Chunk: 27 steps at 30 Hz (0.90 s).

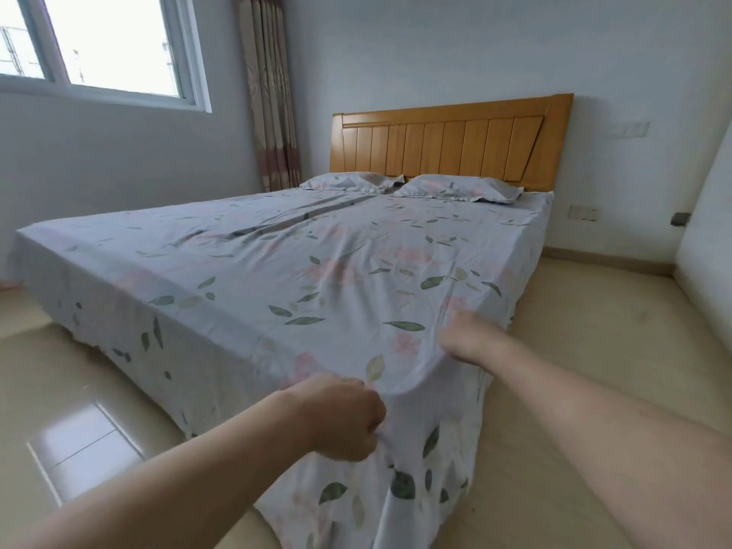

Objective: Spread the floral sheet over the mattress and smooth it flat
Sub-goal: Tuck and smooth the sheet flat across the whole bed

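A bed is seen from its near foot corner, looking along it toward the headboard. The floral sheet (277, 263), pale lilac-white with green leaves and pink blossoms, is spread over the whole mattress (548, 200), of which only a white edge is shown at the far right corner beside the pillows. The sheet is draped down the foot end and the right side, and its loose corner hangs to the floor at the near corner. A long raised fold is seen running down the middle of the sheet from between the pillows, with smaller wrinkles fanning out near the hands.

The left hand (340, 418) is curled into a fist, and a bunch of the sheet is gripped in it at the near corner of the bed, where the cloth is gathered. The right hand (475, 338) is blurred; its fingers are bent down onto the sheet on the top surface near the right edge, and the cloth is puckered toward them, so a pinch of fabric appears to be held.

Two pillows (459, 188) in matching floral cases are laid side by side against a wooden headboard (447, 140). A window (103, 45) and a patterned curtain (269, 93) are set in the left wall. The floor (574, 350) is of glossy beige tile.
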Each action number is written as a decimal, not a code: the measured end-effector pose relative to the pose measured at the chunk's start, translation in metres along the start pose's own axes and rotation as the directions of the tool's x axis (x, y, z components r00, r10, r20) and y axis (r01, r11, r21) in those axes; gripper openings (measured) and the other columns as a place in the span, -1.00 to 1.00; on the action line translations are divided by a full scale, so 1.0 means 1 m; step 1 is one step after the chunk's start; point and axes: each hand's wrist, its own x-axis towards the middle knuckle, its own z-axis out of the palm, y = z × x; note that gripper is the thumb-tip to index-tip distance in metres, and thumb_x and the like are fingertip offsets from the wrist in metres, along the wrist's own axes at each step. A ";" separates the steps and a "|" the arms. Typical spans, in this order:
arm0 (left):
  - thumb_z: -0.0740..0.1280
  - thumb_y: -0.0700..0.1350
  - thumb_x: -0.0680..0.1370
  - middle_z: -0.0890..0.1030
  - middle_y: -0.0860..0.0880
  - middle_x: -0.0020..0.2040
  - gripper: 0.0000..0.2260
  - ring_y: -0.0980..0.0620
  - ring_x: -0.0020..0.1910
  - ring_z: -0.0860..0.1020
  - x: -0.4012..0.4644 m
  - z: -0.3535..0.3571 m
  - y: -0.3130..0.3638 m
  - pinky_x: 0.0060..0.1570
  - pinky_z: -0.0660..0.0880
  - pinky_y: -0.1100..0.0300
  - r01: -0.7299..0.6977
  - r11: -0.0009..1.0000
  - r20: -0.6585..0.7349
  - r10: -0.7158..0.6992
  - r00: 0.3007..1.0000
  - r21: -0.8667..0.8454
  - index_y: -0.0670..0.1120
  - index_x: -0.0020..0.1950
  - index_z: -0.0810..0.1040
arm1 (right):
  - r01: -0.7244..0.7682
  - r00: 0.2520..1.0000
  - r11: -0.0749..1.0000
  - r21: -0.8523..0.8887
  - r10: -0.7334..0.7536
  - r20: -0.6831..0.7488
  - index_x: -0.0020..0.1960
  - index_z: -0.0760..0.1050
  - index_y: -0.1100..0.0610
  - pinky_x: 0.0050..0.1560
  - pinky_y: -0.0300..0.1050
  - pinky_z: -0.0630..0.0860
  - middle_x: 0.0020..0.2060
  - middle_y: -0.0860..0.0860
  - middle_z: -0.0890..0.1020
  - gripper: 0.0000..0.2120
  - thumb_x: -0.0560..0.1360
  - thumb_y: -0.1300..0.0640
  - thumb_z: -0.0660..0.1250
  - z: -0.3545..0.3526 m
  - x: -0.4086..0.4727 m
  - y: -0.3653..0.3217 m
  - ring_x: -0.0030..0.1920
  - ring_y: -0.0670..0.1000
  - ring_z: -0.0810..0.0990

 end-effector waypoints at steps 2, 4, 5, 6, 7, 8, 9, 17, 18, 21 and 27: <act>0.11 -0.06 0.55 0.57 -0.04 -0.13 -0.85 -0.07 -0.14 0.55 0.005 0.007 -0.031 -0.06 0.53 0.04 0.103 0.994 -0.188 -0.109 0.976 -0.044 -0.02 -0.16 0.43 | 0.064 0.996 0.998 -0.015 -0.065 -0.062 0.39 0.29 0.19 0.24 0.05 0.41 0.32 0.17 0.42 -0.55 0.55 0.05 0.07 0.011 0.023 -0.023 0.26 0.18 0.45; 0.10 0.00 0.59 0.49 -0.04 0.26 -0.76 -0.07 0.22 0.46 0.016 0.017 -0.065 0.18 0.42 0.06 0.213 0.974 -0.323 -0.229 0.919 -0.083 0.01 0.20 0.42 | 0.173 0.984 0.985 -0.015 -0.174 -0.050 0.46 0.20 0.14 0.34 0.10 0.30 0.43 0.13 0.30 -0.50 0.58 -0.04 0.04 0.027 0.037 -0.049 0.38 0.18 0.34; 0.08 0.05 0.61 0.30 -0.02 0.46 -0.63 -0.06 0.41 0.29 0.020 0.024 -0.085 0.33 0.29 0.06 0.263 0.959 -0.314 -0.282 0.907 -0.103 0.04 0.41 0.30 | 0.227 0.973 0.974 -0.018 -0.228 -0.025 0.52 0.11 0.10 0.41 0.12 0.20 0.50 0.10 0.19 -0.46 0.60 -0.09 0.02 0.037 0.044 -0.064 0.46 0.16 0.23; 0.03 0.12 0.63 0.09 0.01 0.56 -0.54 -0.03 0.52 0.10 0.023 0.031 -0.104 0.45 0.12 0.04 0.301 0.948 -0.267 -0.319 0.909 -0.108 0.08 0.52 0.14 | 0.268 0.963 0.963 -0.030 -0.268 -0.009 0.56 0.01 0.06 0.47 0.13 0.07 0.55 0.05 0.05 -0.42 0.61 -0.13 -0.01 0.044 0.052 -0.080 0.52 0.13 0.09; -0.03 0.18 0.63 -0.03 0.04 0.59 -0.50 -0.01 0.55 -0.02 0.024 0.038 -0.121 0.50 -0.02 0.00 0.323 0.941 -0.214 -0.338 0.916 -0.104 0.10 0.56 0.05 | 0.282 0.959 0.959 -0.041 -0.282 0.003 0.57 -0.09 0.02 0.50 0.14 -0.05 0.57 0.00 -0.08 -0.40 0.61 -0.17 -0.04 0.049 0.060 -0.093 0.55 0.10 -0.05; -0.07 0.22 0.63 -0.03 0.05 0.59 -0.48 0.00 0.56 -0.05 0.024 0.045 -0.135 0.51 -0.09 -0.03 0.343 0.934 -0.163 -0.356 0.920 -0.101 0.09 0.56 0.05 | 0.272 0.962 0.962 -0.034 -0.272 0.016 0.57 -0.16 -0.02 0.50 0.16 -0.15 0.56 -0.03 -0.16 -0.39 0.62 -0.19 -0.07 0.053 0.068 -0.102 0.56 0.08 -0.14; -0.10 0.24 0.62 0.03 0.05 0.58 -0.47 0.01 0.55 -0.02 0.022 0.052 -0.145 0.51 -0.10 -0.05 0.349 0.930 -0.141 -0.363 0.921 -0.114 0.07 0.56 0.08 | 0.236 0.971 0.972 -0.015 -0.235 0.040 0.57 -0.21 -0.05 0.49 0.19 -0.20 0.56 -0.05 -0.21 -0.39 0.61 -0.21 -0.10 0.058 0.076 -0.108 0.55 0.08 -0.20; 0.03 0.01 0.62 0.54 -0.02 0.09 -0.68 -0.04 0.12 0.48 0.027 0.033 -0.201 0.06 0.38 0.13 0.175 0.968 -0.129 -0.199 0.971 -0.178 -0.05 0.05 0.54 | 0.058 0.963 0.970 -0.235 0.008 0.271 0.56 -0.26 -0.08 0.46 0.24 -0.32 0.55 -0.01 -0.27 -0.35 0.56 -0.31 -0.23 0.118 0.075 -0.104 0.54 0.10 -0.29; 0.06 -0.03 0.60 0.56 -0.04 0.04 -0.73 -0.06 0.05 0.51 0.039 0.021 -0.215 -0.03 0.40 0.14 0.188 0.964 -0.124 -0.213 0.969 -0.189 -0.07 -0.07 0.52 | 0.064 0.948 0.968 -0.241 0.016 0.317 0.57 -0.22 -0.07 0.48 0.22 -0.26 0.56 0.00 -0.23 -0.34 0.56 -0.32 -0.20 0.109 0.085 -0.109 0.55 0.10 -0.23; 0.17 -0.09 0.56 0.55 -0.07 -0.06 -0.86 -0.10 -0.09 0.52 0.078 -0.004 -0.245 -0.15 0.41 0.14 0.236 0.956 -0.140 -0.261 0.955 -0.172 -0.07 -0.17 0.45 | 0.106 0.887 0.957 -0.271 0.033 0.461 0.54 0.11 0.06 0.42 0.07 0.19 0.53 0.11 0.15 -0.29 0.52 -0.30 0.05 0.064 0.115 -0.129 0.49 0.14 0.19; 0.08 -0.14 0.55 0.36 -0.07 0.38 -0.63 -0.13 0.35 0.33 0.226 -0.041 -0.276 0.32 0.25 0.00 0.187 0.951 -0.293 -0.257 0.921 -0.247 -0.09 0.34 0.39 | -0.004 0.997 0.994 -0.112 0.013 0.081 0.27 0.41 0.08 0.09 -0.03 0.40 0.23 0.08 0.47 -0.62 0.58 -0.06 0.02 0.037 0.241 -0.128 0.24 0.14 0.43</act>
